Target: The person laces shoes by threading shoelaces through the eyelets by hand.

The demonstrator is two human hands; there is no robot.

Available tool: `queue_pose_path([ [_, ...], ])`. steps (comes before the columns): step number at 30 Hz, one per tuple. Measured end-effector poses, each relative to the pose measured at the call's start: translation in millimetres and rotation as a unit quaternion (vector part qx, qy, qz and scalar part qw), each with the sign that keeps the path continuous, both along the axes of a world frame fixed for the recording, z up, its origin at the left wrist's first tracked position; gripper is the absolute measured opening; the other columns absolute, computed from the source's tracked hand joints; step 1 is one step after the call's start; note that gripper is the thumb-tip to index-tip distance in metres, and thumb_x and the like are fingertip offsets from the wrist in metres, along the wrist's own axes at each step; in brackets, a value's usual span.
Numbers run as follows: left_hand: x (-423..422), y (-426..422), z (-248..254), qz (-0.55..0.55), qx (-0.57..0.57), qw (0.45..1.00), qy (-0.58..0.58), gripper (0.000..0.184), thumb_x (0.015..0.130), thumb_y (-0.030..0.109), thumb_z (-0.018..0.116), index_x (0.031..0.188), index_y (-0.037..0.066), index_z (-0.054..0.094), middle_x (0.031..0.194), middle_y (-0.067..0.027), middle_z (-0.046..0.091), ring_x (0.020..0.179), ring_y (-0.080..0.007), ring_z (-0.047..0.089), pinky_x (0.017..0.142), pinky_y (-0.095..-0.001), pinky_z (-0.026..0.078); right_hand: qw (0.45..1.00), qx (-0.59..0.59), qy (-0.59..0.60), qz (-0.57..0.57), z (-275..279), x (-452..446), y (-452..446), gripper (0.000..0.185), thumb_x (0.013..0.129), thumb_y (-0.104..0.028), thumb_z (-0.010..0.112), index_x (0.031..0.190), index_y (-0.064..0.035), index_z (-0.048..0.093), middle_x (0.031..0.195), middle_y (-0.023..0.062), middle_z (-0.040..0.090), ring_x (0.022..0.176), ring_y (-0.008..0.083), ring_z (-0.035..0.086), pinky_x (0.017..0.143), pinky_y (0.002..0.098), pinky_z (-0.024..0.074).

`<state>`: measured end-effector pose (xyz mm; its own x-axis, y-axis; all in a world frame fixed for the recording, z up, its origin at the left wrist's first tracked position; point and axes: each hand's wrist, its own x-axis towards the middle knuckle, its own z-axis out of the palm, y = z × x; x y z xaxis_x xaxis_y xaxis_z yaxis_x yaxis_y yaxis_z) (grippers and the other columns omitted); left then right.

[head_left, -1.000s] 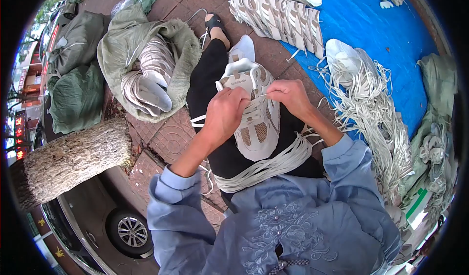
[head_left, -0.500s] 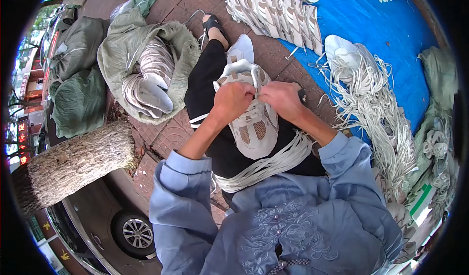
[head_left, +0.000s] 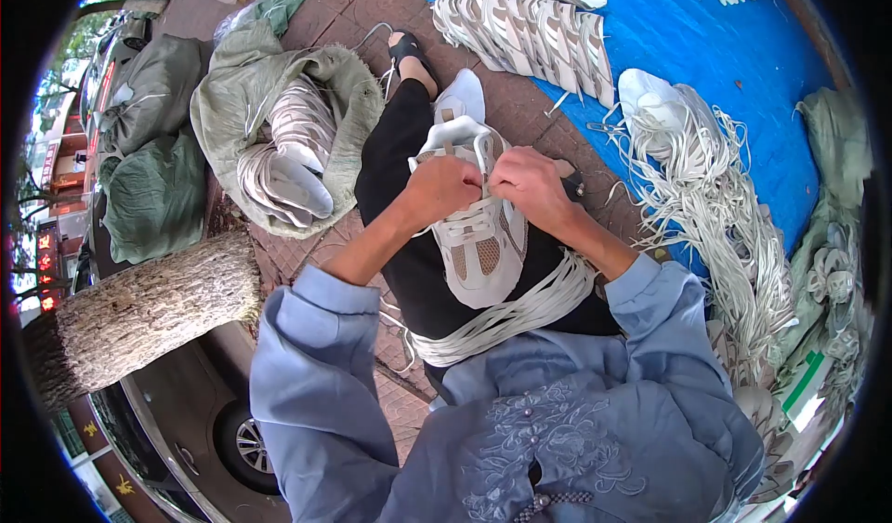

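Note:
A white and beige sneaker upper point(head_left: 481, 277) with tan mesh panels rests on my lap, its toe toward me. My left hand point(head_left: 441, 190) is closed at the left of the lacing, fingertips pinched on the shoelace. Close beside it, my right hand point(head_left: 531, 187) pinches the lace at the right-hand eyelet edge. The fingertips nearly meet and partly hide the lace. Below the hands, white lace point(head_left: 474, 224) crosses the front eyelets. A bundle of loose white shoelaces point(head_left: 516, 319) lies across my thighs, just behind the toe.
Nested shoe uppers point(head_left: 525, 40) and a heap of laces point(head_left: 706, 198) lie on a blue tarp point(head_left: 715, 45) at right. An open woven sack point(head_left: 223, 105) holds more uppers. At left are a tree trunk point(head_left: 158, 309), full sacks point(head_left: 153, 198) and a parked car point(head_left: 190, 411).
My left forearm and elbow have swung outward to the left. My right hand has turned and risen slightly. Both hands stay at the lacing, and the shoe upper has hardly moved.

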<state>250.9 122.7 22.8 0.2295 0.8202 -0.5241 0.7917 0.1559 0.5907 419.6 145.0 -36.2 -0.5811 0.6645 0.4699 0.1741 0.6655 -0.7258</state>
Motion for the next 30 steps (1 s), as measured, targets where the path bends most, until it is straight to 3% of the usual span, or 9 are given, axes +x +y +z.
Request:
queue_pose_path([
  [7,-12.9,2.0,9.8,-0.091,0.009,0.996,0.022,0.014,0.066,0.014,0.054,0.073,0.006,0.064,0.060,-0.0070,0.060,0.057,-0.0180,0.059,0.056,-0.0300,0.045,0.967,-0.240,0.018,0.080,14.6,4.4,-0.5,0.009,0.062,-0.006,0.059,0.071,-0.0051,0.060,0.070,0.0052,0.055,0.068,0.0196,0.055,0.062,0.0286,0.0433],
  [10,-36.1,-15.6,37.0,0.042,-0.088,0.975,-0.198,0.011,0.071,0.004,0.053,0.074,0.000,0.062,0.058,-0.0039,0.055,0.055,-0.0109,0.051,0.053,-0.0243,0.041,0.969,-0.232,0.013,0.081,19.2,-0.4,-0.8,0.013,0.062,-0.007,0.061,0.075,-0.0034,0.062,0.072,0.0054,0.057,0.068,0.0159,0.056,0.062,0.0262,0.0432],
  [16,-74.2,-94.3,139.1,0.262,0.240,0.738,-0.573,0.011,0.078,0.011,0.054,0.070,0.005,0.048,0.057,-0.0056,0.048,0.057,-0.0145,0.045,0.055,-0.0305,0.039,0.935,-0.347,0.014,0.070,14.5,1.4,6.7,0.014,0.064,-0.005,0.062,0.077,-0.0008,0.063,0.074,0.0055,0.058,0.067,0.0114,0.056,0.062,0.0231,0.0433],
  [17,-77.1,-96.2,150.7,0.204,0.294,0.671,-0.650,0.017,0.077,0.014,0.056,0.067,0.008,0.043,0.052,-0.0049,0.044,0.056,-0.0148,0.043,0.055,-0.0335,0.038,0.971,-0.232,0.033,0.040,20.5,-0.1,4.3,0.019,0.064,-0.010,0.065,0.081,-0.0027,0.063,0.071,0.0054,0.057,0.065,0.0154,0.056,0.059,0.0250,0.0436],
  [20,-59.6,-88.8,155.1,0.268,0.293,0.773,-0.495,0.022,0.080,0.022,0.057,0.070,0.008,0.043,0.052,-0.0026,0.043,0.057,-0.0140,0.041,0.053,-0.0301,0.035,0.994,-0.047,0.008,0.100,67.2,-18.3,-28.1,0.025,0.063,-0.015,0.067,0.085,-0.0057,0.062,0.069,0.0047,0.055,0.064,0.0197,0.056,0.056,0.0286,0.0440],
  [26,-45.2,-67.1,158.0,0.275,0.285,0.699,-0.596,0.017,0.081,0.018,0.055,0.082,0.002,0.049,0.064,-0.0059,0.047,0.064,-0.0186,0.046,0.062,-0.0316,0.041,0.969,0.200,-0.004,0.146,59.6,-71.1,-18.8,0.015,0.069,-0.016,0.062,0.080,-0.0058,0.064,0.071,0.0039,0.057,0.060,0.0161,0.054,0.053,0.0262,0.0438],
  [27,-68.0,-63.6,156.6,0.233,0.280,0.695,-0.620,0.017,0.081,0.017,0.055,0.086,0.001,0.049,0.073,-0.0073,0.050,0.071,-0.0192,0.049,0.071,-0.0320,0.041,0.977,0.136,0.062,0.149,61.7,-58.6,-6.1,0.013,0.070,-0.014,0.061,0.079,-0.0057,0.064,0.067,0.0014,0.057,0.054,0.0118,0.052,0.048,0.0235,0.0414],
  [29,-128.6,-67.5,138.8,0.308,0.186,0.446,-0.819,0.012,0.082,0.003,0.050,0.094,-0.001,0.049,0.093,-0.0120,0.055,0.093,-0.0223,0.051,0.082,-0.0360,0.041,0.887,-0.452,0.083,0.038,84.4,-25.5,28.3,0.012,0.070,-0.009,0.054,0.074,-0.0027,0.063,0.058,-0.0001,0.052,0.041,0.0053,0.041,0.037,0.0201,0.0311],
  [30,-170.2,-72.3,118.0,0.349,0.236,0.423,-0.802,0.015,0.082,-0.002,0.047,0.097,-0.003,0.047,0.105,-0.0159,0.053,0.108,-0.0265,0.046,0.092,-0.0415,0.038,0.912,-0.395,0.115,-0.006,80.3,-9.4,54.3,0.014,0.072,-0.010,0.054,0.075,0.0014,0.061,0.054,-0.0003,0.049,0.039,0.0042,0.036,0.036,0.0186,0.0242],
])
